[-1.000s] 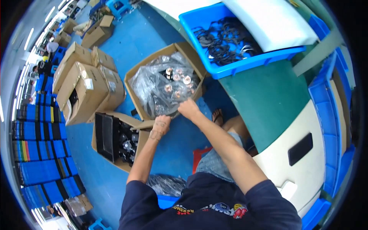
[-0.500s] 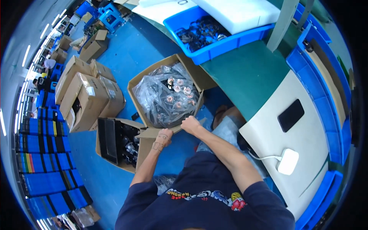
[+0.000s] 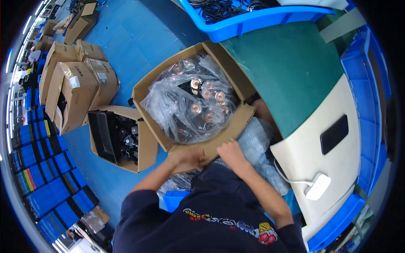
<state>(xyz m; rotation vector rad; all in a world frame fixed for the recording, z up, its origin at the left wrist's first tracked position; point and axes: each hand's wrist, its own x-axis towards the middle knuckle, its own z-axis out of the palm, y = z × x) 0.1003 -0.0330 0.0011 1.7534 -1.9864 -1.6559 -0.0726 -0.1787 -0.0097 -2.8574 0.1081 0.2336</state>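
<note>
An open cardboard box (image 3: 157, 131) stands in front of me, its near flap (image 3: 230, 130) folded out toward my body. Inside is a clear plastic bag (image 3: 168, 107) with several round parts (image 3: 220, 96) that have copper-coloured rings. My right hand (image 3: 231, 152) is closed on the outer edge of that flap, with the thumb side up. To its left, my left hand (image 3: 187, 156) lies at the same flap, smeared by motion, so its finger position is unclear.
Left of the box sits a smaller carton (image 3: 145, 147) with black parts and a black tray (image 3: 103, 137). Stacked cartons (image 3: 78, 92) stand farther left. On the right, a green-topped table (image 3: 295, 71) carries a blue bin (image 3: 261, 21), a phone (image 3: 334, 134) and a white adapter (image 3: 318, 187).
The box now appears larger and nearer, with its near flap spread out toward me. My left hand has moved right along the flap, and my right hand right and downward.
</note>
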